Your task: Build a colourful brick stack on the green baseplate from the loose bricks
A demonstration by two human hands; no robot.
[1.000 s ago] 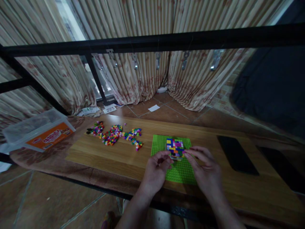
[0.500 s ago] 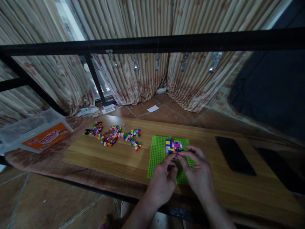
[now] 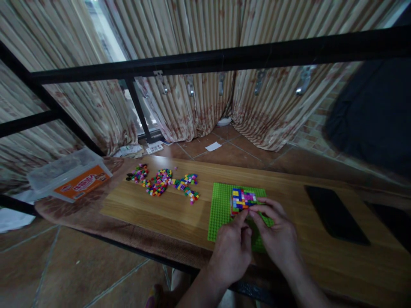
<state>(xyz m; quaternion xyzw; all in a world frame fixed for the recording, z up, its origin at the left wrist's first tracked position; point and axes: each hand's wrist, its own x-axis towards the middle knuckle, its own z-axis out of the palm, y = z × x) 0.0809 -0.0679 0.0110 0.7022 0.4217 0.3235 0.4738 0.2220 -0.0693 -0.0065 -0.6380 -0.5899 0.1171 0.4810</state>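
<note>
Brick build (image 3: 243, 199) on the green baseplate (image 3: 221, 205), both grips at its near edge.
The wooden counter (image 3: 154, 209) carries the baseplate near its front middle, and the multicoloured build stands on the plate's far right part. The left grip (image 3: 233, 250) and right grip (image 3: 279, 239) lie just in front of it, fingers curled and pinched together, tips touching the build's near edge; what they pinch is too small to tell. Loose bricks (image 3: 163, 186) lie well to the left.

Dim room, daylight through curtain gap (image 3: 105, 34), bowed edges, soft focus
</note>
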